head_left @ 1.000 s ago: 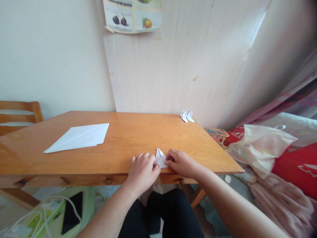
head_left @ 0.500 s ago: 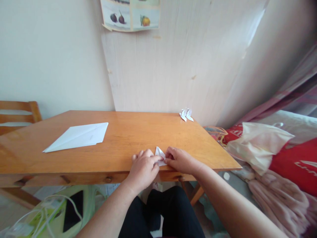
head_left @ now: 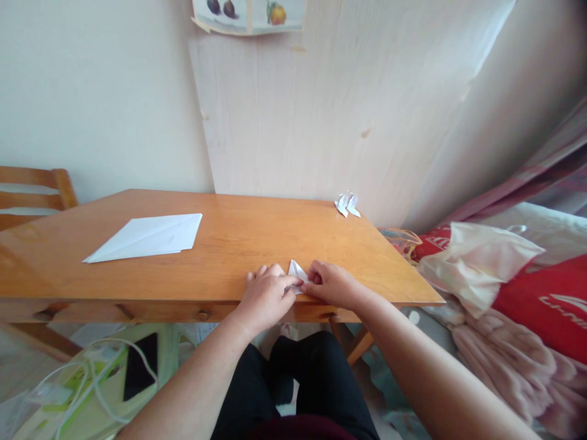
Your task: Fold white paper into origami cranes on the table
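A small folded white paper [head_left: 297, 270] lies at the front edge of the wooden table [head_left: 257, 232], its pointed tip facing away from me. My left hand [head_left: 270, 292] presses on its left side, the index finger stretched across the lower part. From the right, my right hand [head_left: 328, 283] pinches the paper's right side with thumb and curled fingers. Both hands partly cover the paper, so its lower folds are hidden.
Larger white folded sheets [head_left: 147, 237] lie on the table's left. Two small folded paper figures [head_left: 347, 205] stand at the back right corner. A white bag [head_left: 477, 263] and a red bag [head_left: 545, 299] are right of the table. A wooden chair [head_left: 34, 189] stands far left.
The camera view has tilted slightly down, so the table sits higher in the picture. The left index finger and right thumb have drawn closer together over the paper.
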Motion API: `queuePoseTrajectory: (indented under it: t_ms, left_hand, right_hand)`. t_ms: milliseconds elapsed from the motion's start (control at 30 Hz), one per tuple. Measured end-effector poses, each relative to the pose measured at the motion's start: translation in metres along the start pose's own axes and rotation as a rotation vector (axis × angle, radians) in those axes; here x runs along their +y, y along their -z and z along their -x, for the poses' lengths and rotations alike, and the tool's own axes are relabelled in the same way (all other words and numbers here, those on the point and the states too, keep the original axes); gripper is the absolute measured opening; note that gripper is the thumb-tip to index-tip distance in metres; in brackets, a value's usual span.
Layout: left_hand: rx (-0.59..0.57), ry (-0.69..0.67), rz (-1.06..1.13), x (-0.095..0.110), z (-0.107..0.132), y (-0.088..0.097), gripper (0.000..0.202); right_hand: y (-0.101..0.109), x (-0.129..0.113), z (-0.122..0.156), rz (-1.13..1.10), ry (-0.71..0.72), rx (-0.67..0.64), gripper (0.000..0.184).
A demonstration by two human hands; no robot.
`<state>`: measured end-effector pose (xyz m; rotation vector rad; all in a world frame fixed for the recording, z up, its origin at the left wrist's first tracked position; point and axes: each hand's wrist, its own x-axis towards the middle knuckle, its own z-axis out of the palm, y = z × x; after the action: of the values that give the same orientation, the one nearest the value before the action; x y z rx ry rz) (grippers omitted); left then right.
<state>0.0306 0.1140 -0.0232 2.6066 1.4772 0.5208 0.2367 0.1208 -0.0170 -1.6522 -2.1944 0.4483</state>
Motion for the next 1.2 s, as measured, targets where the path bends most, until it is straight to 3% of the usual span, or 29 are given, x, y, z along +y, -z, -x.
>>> queuePoseTrajectory:
  t_ms: [233, 500, 767, 867, 1000, 1133, 1200]
  left_hand:
    - [-0.006, 0.002, -0.027, -0.001, 0.000, -0.001, 0.030]
    - [-0.016, -0.005, -0.014, -0.002, 0.000, -0.001, 0.034]
    - [-0.016, 0.007, 0.005, -0.001, 0.000, -0.001, 0.034]
    - [-0.009, 0.000, 0.007, -0.002, 0.000, -0.001, 0.035]
    - [0.009, -0.016, 0.005, -0.003, 0.000, -0.003, 0.033]
    - [0.005, -0.001, 0.019, -0.002, 0.000, -0.003, 0.031]
    - [-0.010, 0.010, 0.029, -0.002, -0.001, -0.003, 0.032]
  right_hand:
    - [0.008, 0.007, 0.000, 0.110, -0.115, -0.014, 0.043]
    - [0.015, 0.023, -0.003, -0.052, -0.033, -0.110, 0.023]
    - [0.020, 0.030, 0.004, -0.079, 0.019, -0.081, 0.009]
    - [0.020, 0.024, 0.008, -0.070, 0.029, -0.023, 0.005]
    - [0.011, -0.001, 0.026, 0.009, 0.125, 0.138, 0.019]
    - [-0.007, -0.026, 0.048, 0.167, 0.333, 0.120, 0.025]
    - [-0.014, -0.033, 0.054, 0.235, 0.337, 0.115, 0.027]
